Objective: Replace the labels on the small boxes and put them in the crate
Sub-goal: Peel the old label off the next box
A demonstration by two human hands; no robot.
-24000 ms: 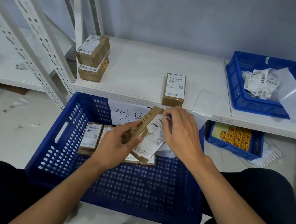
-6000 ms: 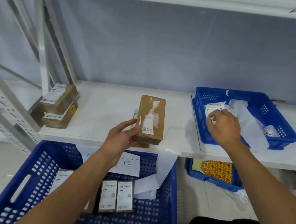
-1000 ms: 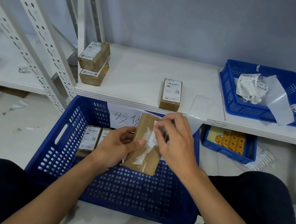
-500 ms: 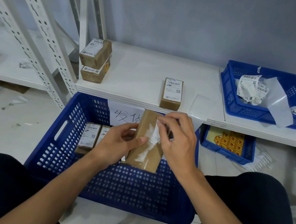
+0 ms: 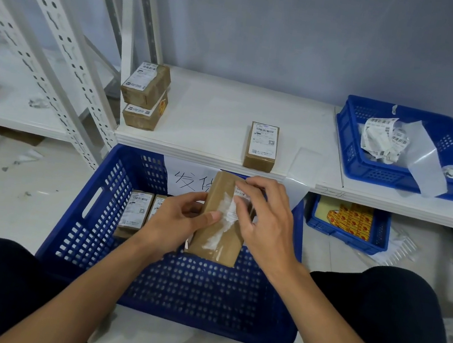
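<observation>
Evidently midway, the left hand point(image 5: 179, 220) curls round a small box point(image 5: 214, 243) over the crate point(image 5: 199, 308) while the right hand point(image 5: 267, 224) pinches its torn label point(image 5: 227, 215), with 2 labelled boxes point(image 5: 136, 209) crated left of that hand and 3 other boxes point(image 5: 262, 144) waiting on the shelf point(image 5: 212, 119) beyond both hands.

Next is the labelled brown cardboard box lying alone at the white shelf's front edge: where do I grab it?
Probably by its two long side faces, from above and in front. The labelled brown cardboard box lies flat, label up, short end at the edge of the white shelf, which is bare on both sides.
</observation>
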